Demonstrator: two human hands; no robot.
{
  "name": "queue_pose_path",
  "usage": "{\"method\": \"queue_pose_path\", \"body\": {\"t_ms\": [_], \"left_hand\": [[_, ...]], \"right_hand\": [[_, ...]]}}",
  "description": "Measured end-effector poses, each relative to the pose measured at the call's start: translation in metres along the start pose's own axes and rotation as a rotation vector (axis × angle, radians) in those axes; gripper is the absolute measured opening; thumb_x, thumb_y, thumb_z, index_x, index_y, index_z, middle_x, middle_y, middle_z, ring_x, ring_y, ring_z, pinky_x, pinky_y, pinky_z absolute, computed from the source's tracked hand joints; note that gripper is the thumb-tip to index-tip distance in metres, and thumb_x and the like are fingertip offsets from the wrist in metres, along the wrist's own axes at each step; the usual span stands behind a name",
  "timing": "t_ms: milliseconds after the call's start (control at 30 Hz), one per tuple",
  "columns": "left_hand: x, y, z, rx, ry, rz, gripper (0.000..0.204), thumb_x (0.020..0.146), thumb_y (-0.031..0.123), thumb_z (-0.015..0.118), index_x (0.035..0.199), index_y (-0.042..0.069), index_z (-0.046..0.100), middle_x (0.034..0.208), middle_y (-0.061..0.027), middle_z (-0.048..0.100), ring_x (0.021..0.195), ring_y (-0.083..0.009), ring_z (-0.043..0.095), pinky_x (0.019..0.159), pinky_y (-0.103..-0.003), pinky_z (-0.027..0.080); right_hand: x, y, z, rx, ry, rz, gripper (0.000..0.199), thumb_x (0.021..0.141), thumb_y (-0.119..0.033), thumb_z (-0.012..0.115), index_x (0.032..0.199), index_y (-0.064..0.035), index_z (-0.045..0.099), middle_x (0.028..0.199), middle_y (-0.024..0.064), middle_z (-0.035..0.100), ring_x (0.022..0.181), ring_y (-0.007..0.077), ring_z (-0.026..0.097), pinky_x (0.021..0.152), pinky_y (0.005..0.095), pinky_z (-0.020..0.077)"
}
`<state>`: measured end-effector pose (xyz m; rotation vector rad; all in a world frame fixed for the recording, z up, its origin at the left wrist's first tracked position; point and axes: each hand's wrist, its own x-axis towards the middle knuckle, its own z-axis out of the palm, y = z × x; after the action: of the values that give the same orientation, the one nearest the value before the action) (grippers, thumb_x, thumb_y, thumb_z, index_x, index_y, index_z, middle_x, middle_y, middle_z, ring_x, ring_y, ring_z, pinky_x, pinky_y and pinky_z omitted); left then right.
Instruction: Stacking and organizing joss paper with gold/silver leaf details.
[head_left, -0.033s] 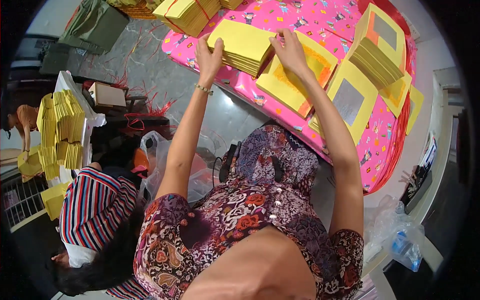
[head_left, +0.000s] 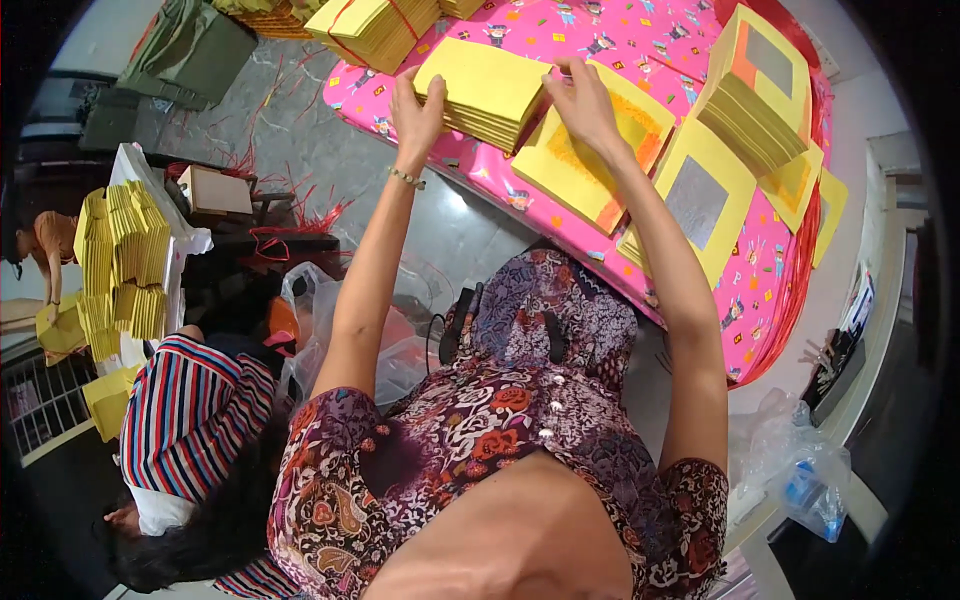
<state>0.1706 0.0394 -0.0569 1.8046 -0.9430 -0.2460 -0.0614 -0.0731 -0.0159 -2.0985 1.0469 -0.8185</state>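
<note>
A stack of folded yellow paper lies near the left part of the table's front edge, with my two hands at its opposite ends. My left hand grips the left end, thumb on the front and fingers round the side. At the right end, the thumb and forefinger of my right hand pinch the stack's edge. Partly under my right forearm lies yellow paper with an orange square. Further right is more yellow paper bearing a silver-grey square.
The table has a pink patterned cover. A tall yellow paper stack stands at right beside red strings. A red-tied yellow bundle sits at back left. To my left, a person in a striped shirt sits near folded yellow stacks.
</note>
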Motion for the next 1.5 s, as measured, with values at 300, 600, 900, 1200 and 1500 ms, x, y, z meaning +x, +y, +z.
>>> {"method": "queue_pose_path", "body": {"t_ms": [300, 600, 900, 1200, 1500], "left_hand": [[0.005, 0.024, -0.008, -0.011, -0.039, -0.012, 0.055, 0.097, 0.040, 0.053, 0.132, -0.003, 0.051, 0.119, -0.0231, 0.061, 0.109, -0.0330, 0.059, 0.094, -0.043, 0.045], [-0.014, 0.036, -0.025, 0.040, 0.144, 0.186, 0.044, 0.100, 0.029, 0.051, 0.130, -0.003, 0.050, 0.112, -0.0206, 0.060, 0.104, -0.0319, 0.059, 0.093, -0.045, 0.045], [-0.098, 0.087, -0.017, 0.057, -0.221, 0.651, 0.026, 0.083, 0.008, 0.066, 0.109, 0.004, 0.064, 0.101, -0.0117, 0.063, 0.096, -0.0304, 0.058, 0.086, -0.041, 0.045], [-0.113, 0.091, 0.026, 0.112, -0.700, 0.860, 0.036, 0.081, 0.013, 0.073, 0.115, 0.007, 0.065, 0.110, -0.0083, 0.066, 0.104, -0.0280, 0.060, 0.090, -0.040, 0.048], [-0.106, 0.094, 0.033, 0.136, -0.763, 0.820, 0.020, 0.083, 0.018, 0.073, 0.100, 0.008, 0.074, 0.104, -0.0052, 0.070, 0.100, -0.0255, 0.062, 0.087, -0.037, 0.052]], "right_hand": [[-0.089, -0.003, -0.066, -0.155, -0.135, -0.102, 0.023, 0.093, -0.021, 0.061, 0.108, -0.0031, 0.065, 0.101, 0.0178, 0.063, 0.099, 0.0353, 0.062, 0.087, 0.0449, 0.0488], [-0.155, -0.016, -0.076, -0.460, -0.143, -0.270, 0.039, 0.078, -0.022, 0.077, 0.107, -0.0023, 0.062, 0.102, 0.0127, 0.060, 0.099, 0.0308, 0.058, 0.089, 0.0435, 0.0454], [-0.159, -0.007, -0.073, -0.471, -0.141, -0.305, 0.029, 0.077, -0.019, 0.077, 0.094, -0.0003, 0.063, 0.093, 0.0134, 0.062, 0.089, 0.0315, 0.064, 0.078, 0.0422, 0.0523], [-0.141, -0.014, -0.091, -0.447, -0.291, -0.182, 0.022, 0.087, -0.025, 0.069, 0.082, -0.0045, 0.070, 0.080, 0.0124, 0.067, 0.074, 0.0344, 0.068, 0.068, 0.0456, 0.0548], [-0.114, 0.003, -0.099, -0.257, -0.424, -0.015, 0.027, 0.086, -0.030, 0.070, 0.082, -0.0031, 0.072, 0.084, 0.0158, 0.066, 0.083, 0.0355, 0.065, 0.073, 0.0460, 0.0498]]}}
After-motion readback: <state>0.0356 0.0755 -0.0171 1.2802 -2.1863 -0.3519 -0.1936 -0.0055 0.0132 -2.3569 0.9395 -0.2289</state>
